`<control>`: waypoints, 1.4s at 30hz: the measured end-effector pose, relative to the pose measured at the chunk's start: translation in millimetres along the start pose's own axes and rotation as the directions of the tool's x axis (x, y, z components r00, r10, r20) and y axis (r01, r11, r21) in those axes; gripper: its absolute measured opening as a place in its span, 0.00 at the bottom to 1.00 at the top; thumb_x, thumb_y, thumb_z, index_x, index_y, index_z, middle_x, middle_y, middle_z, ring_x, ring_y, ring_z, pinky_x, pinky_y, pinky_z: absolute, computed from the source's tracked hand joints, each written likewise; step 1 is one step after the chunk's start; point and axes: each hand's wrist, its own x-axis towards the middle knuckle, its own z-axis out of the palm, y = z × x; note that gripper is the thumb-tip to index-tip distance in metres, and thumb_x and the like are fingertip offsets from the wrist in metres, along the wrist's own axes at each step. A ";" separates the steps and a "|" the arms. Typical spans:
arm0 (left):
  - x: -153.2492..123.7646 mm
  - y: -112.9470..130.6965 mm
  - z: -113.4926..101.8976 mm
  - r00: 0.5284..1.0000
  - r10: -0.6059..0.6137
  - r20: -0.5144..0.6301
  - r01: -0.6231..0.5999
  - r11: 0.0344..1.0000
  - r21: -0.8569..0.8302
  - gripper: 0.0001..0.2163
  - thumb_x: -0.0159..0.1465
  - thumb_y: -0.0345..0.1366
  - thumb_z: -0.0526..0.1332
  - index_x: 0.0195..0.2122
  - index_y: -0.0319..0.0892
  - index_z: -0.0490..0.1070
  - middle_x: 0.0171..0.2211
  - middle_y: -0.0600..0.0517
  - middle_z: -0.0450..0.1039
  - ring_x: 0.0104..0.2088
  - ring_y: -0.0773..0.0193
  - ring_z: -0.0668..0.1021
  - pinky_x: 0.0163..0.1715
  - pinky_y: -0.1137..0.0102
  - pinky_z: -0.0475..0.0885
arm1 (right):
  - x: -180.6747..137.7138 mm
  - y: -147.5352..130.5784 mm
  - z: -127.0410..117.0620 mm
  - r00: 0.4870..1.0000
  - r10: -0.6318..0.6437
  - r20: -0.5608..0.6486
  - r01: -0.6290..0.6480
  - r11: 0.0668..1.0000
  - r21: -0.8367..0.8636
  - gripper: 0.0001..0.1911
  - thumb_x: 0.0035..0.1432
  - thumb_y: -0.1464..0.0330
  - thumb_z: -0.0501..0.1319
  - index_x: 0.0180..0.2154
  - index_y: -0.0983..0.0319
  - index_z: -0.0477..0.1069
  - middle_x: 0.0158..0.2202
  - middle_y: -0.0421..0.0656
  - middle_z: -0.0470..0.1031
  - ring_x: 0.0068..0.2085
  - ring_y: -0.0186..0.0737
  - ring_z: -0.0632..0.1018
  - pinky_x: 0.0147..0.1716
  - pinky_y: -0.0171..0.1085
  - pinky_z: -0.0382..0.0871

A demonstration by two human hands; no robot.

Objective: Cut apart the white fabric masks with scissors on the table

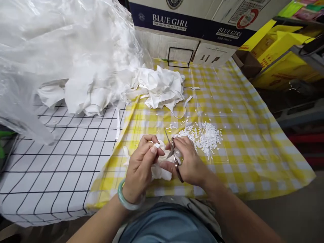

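Left fingers (148, 159) pinched white cloth (161, 173); right fingers (181, 143) gripped scissors (173, 146) near white snippets (209, 136) on the table (248, 162).

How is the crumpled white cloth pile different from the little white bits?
The cloth pile has big, floppy folds; the white bits are tiny pieces. The cloth pile trails thin strips; the white bits lie scattered and loose. Both are white and lie on the yellow checked tablecloth.

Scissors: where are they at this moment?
In the head view, near centre, the scissors are in the right hand, between the left hand and the pile of small white pieces.
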 end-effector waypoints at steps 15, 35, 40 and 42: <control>-9.5 -18.6 14.6 0.987 0.076 0.139 -0.095 0.987 0.133 0.14 0.71 0.32 0.49 0.28 0.42 0.66 0.41 0.49 0.61 0.48 0.59 0.64 0.50 0.67 0.63 | -19.7 15.4 -9.8 0.998 -0.059 0.038 0.066 0.973 -0.222 0.25 0.47 0.50 0.68 0.20 0.62 0.63 0.21 0.39 0.69 0.29 0.36 0.66 0.35 0.39 0.54; -3.8 -25.4 28.6 0.984 -0.043 0.173 0.026 0.995 0.099 0.13 0.71 0.36 0.52 0.31 0.44 0.71 0.42 0.48 0.63 0.49 0.56 0.67 0.53 0.61 0.66 | -30.2 30.6 -10.1 0.995 -0.021 -0.097 -0.005 0.965 -0.262 0.26 0.52 0.52 0.67 0.15 0.62 0.63 0.16 0.38 0.66 0.24 0.33 0.65 0.31 0.36 0.55; 8.3 -28.7 46.8 0.956 -0.083 0.281 0.039 0.987 0.157 0.14 0.71 0.37 0.51 0.30 0.43 0.71 0.45 0.47 0.62 0.49 0.57 0.67 0.54 0.62 0.65 | -48.7 40.6 -13.7 0.973 0.031 -0.230 -0.113 0.929 -0.352 0.27 0.55 0.52 0.65 0.14 0.62 0.63 0.16 0.40 0.67 0.24 0.33 0.65 0.29 0.35 0.54; 12.0 -31.0 53.6 0.943 -0.095 0.319 0.040 0.984 0.172 0.15 0.71 0.37 0.51 0.28 0.42 0.69 0.44 0.47 0.62 0.48 0.58 0.66 0.53 0.63 0.65 | -55.0 45.7 -14.7 0.959 0.058 -0.278 -0.165 0.911 -0.378 0.29 0.55 0.51 0.65 0.13 0.62 0.62 0.15 0.39 0.65 0.22 0.32 0.63 0.27 0.35 0.52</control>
